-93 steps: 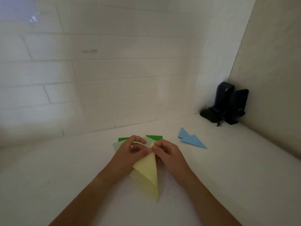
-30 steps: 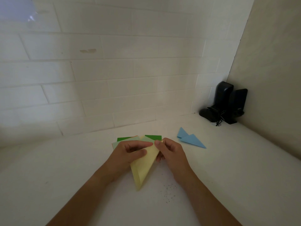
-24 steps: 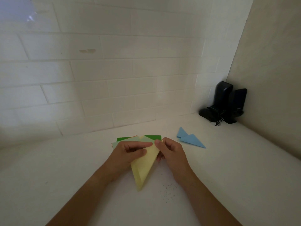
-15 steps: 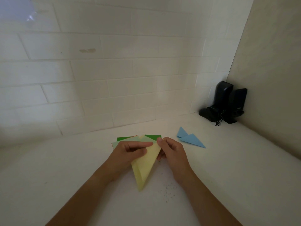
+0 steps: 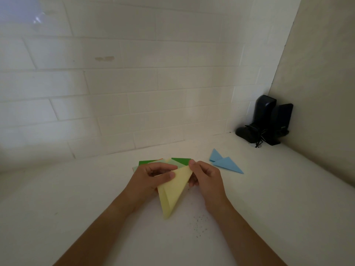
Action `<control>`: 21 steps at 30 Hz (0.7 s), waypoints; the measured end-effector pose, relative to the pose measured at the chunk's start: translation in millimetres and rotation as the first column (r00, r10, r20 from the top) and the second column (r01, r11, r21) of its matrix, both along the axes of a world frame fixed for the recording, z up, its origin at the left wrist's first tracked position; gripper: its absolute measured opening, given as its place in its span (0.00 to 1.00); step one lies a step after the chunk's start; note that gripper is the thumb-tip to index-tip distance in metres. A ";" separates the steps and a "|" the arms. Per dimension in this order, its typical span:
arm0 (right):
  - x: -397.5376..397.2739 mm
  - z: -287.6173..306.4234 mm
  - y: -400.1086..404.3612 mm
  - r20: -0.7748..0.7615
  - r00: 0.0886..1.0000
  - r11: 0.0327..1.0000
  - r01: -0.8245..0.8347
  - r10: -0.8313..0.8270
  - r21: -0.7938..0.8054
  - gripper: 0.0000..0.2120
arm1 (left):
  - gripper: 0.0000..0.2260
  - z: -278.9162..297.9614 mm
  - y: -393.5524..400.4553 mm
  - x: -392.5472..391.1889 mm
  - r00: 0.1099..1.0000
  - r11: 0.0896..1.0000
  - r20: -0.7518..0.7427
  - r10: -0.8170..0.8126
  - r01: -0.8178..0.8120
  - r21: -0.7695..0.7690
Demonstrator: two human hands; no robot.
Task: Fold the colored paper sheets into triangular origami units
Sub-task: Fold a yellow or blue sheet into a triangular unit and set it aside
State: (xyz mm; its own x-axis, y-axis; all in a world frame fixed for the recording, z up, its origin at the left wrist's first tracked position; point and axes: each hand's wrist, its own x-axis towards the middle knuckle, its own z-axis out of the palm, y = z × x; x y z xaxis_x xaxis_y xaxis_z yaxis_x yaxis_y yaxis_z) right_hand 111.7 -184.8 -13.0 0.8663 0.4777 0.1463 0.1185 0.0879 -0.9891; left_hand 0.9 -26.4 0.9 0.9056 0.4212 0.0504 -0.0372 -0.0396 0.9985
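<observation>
above the counter [image 5: 269,198], left hand [image 5: 148,179] and right hand [image 5: 206,178] pinch unmarked yellow paper [image 5: 173,191].

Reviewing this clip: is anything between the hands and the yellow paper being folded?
Nothing visible. The left hand and right hand both pinch the yellow paper directly at its upper edge. The green sheets lie behind it, and the blue folded pieces sit off to the right.
</observation>
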 end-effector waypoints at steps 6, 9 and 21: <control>-0.9 1.0 0.0 0.053 0.999 0.999 -0.001 0.004 -0.051 0.20 | 0.07 1.0 -1.1 -0.5 0.999 1.000 0.023 0.027 -0.027 -0.009; -1.7 2.0 0.0 0.045 0.998 0.997 -0.043 0.045 -0.059 0.20 | 0.09 0.8 0.1 -1.0 0.997 0.999 0.056 0.044 -0.042 -0.034; -3.0 2.3 0.1 0.106 0.994 0.997 -0.005 0.014 -0.080 0.20 | 0.05 -1.0 2.2 1.7 0.995 0.995 0.034 0.094 -0.094 -0.014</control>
State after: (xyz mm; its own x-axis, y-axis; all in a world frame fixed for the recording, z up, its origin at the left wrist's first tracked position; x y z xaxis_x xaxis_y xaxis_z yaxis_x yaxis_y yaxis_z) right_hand 108.7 -184.6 -10.7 0.8432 0.4998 0.1983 0.2228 0.0108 -0.9748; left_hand 2.6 -24.3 -0.1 0.8596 0.5053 0.0753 -0.0684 -0.0321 0.9971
